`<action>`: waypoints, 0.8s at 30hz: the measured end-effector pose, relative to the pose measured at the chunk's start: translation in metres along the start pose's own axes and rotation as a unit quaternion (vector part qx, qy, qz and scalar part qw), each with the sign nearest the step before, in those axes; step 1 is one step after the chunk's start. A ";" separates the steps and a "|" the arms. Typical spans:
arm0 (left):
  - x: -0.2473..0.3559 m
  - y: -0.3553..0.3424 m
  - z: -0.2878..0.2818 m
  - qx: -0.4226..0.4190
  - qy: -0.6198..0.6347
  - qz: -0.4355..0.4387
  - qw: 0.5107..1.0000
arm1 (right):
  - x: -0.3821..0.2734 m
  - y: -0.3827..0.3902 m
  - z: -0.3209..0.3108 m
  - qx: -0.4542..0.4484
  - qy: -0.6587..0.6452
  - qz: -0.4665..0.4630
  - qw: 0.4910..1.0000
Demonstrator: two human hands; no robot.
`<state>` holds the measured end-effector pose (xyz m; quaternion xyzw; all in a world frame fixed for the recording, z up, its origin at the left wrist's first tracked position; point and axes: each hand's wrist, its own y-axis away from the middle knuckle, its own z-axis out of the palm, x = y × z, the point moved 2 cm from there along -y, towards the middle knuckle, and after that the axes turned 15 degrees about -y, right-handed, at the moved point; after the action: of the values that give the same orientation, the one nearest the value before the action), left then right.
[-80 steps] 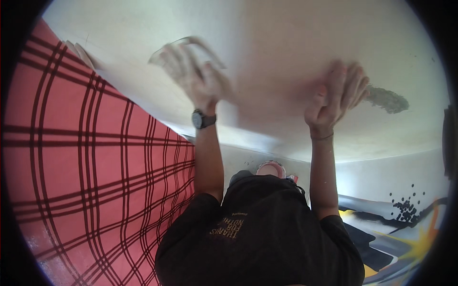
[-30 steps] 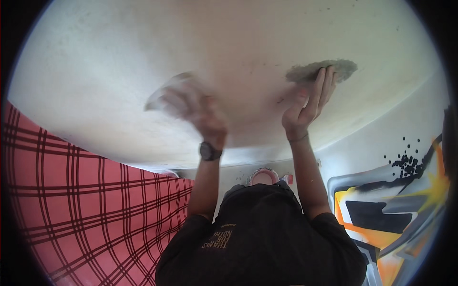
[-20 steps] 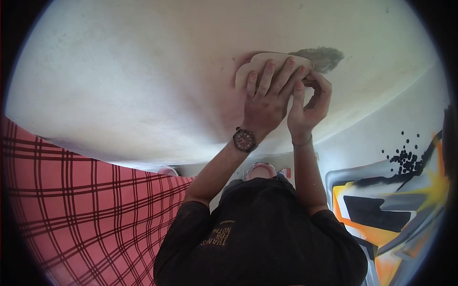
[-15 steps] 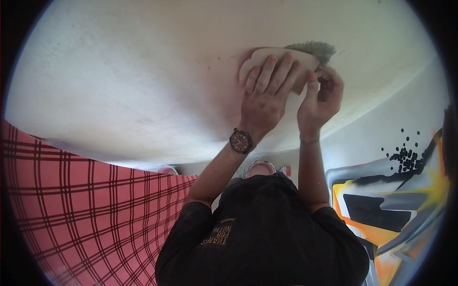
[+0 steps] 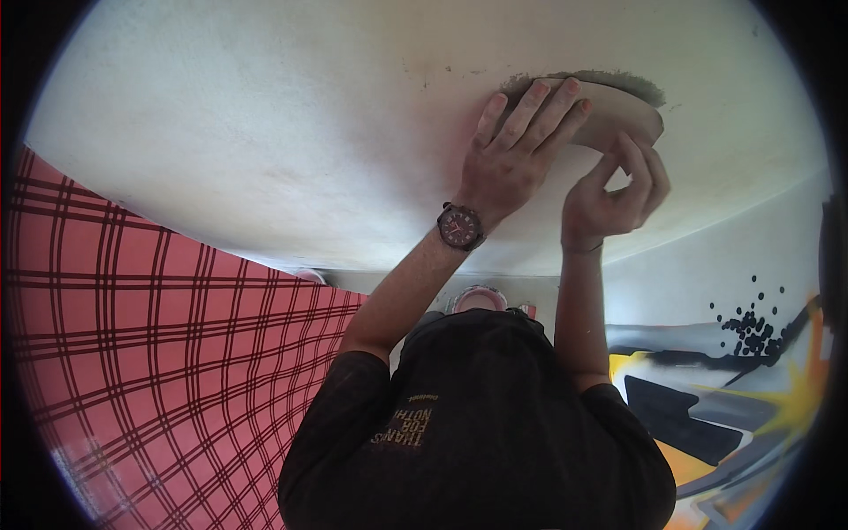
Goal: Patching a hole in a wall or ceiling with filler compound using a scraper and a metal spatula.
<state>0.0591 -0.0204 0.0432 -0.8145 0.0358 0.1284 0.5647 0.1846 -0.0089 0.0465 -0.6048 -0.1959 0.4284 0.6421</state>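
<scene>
A pale, curved piece with a rounded outline (image 5: 614,113), perhaps tile or plaster, lies against a broad white surface (image 5: 291,132). Rough grey paste (image 5: 632,86) shows along its upper edge. Across the piece's left part, my left hand (image 5: 512,163) rests with fingers stretched and slightly apart; it hides that end. My right hand (image 5: 618,194) is at the lower right edge, thumb and forefinger bent together in a pinch on the rim. The exact contact of those fingertips is partly hidden. A dark watch (image 5: 460,227) sits on my left wrist.
Below my arms stands a round bucket with pinkish contents (image 5: 480,299), and another pale container (image 5: 311,276) shows farther left. A red sheet with dark checked lines (image 5: 177,353) covers the left side. A wall with colourful painted shapes (image 5: 698,406) is at the right.
Both hands and the curved piece have shifted right, and the piece now covers more of the grey paste. My right hand has slid to the lower right edge. The view has shifted slightly.
</scene>
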 end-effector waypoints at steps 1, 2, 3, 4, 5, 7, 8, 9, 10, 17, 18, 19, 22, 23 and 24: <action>0.000 0.000 -0.001 0.000 0.005 0.003 1.000 | -0.007 0.004 0.001 -0.030 -0.016 0.016 0.999; -0.001 0.000 -0.002 -0.001 0.007 0.003 1.000 | -0.013 0.005 0.002 -0.061 -0.012 0.026 0.998; -0.002 0.000 -0.003 -0.003 0.009 0.007 1.000 | -0.020 0.005 0.001 -0.061 -0.009 0.027 0.998; -0.002 -0.001 -0.002 -0.003 0.010 0.012 1.000 | -0.023 0.003 0.004 -0.110 0.003 0.060 0.992; -0.003 0.000 -0.002 -0.002 0.013 0.013 1.000 | -0.024 0.003 0.007 -0.158 0.016 0.092 0.983; -0.006 0.002 -0.003 -0.002 0.071 -0.002 0.997 | -0.020 0.009 0.016 -0.143 -0.059 0.091 0.984; -0.008 0.003 -0.001 -0.001 0.076 0.000 0.997 | -0.016 0.011 0.021 -0.130 -0.138 0.090 0.978; -0.012 0.003 0.001 0.023 0.071 0.008 0.997 | -0.012 0.012 0.024 -0.129 -0.133 0.089 0.979; -0.015 0.004 0.002 0.044 0.067 0.016 0.997 | -0.008 0.014 0.027 -0.152 -0.100 0.076 0.980; -0.044 0.011 0.003 0.145 0.151 -0.042 0.977 | -0.008 0.016 0.033 -0.172 -0.013 0.065 0.983; -0.050 0.016 0.002 0.170 0.162 -0.058 0.970 | -0.010 0.022 0.031 -0.166 -0.003 0.061 0.984; -0.054 0.024 0.005 0.192 0.151 -0.094 0.965 | -0.010 0.032 0.029 -0.184 0.007 0.068 0.980; -0.071 0.045 0.014 0.215 0.087 -0.161 0.959 | -0.005 0.029 0.036 -0.190 0.015 0.070 0.979; -0.073 0.045 0.015 0.218 0.099 -0.161 0.957 | -0.007 0.025 0.036 -0.187 0.006 0.071 0.980; -0.074 0.044 0.017 0.209 0.091 -0.169 0.959 | -0.006 0.017 0.036 -0.163 0.001 0.081 0.983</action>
<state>-0.0246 -0.0267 0.0158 -0.6804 -0.0255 -0.0540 0.7305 0.1482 0.0067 0.0387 -0.7159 -0.2129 0.4406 0.4981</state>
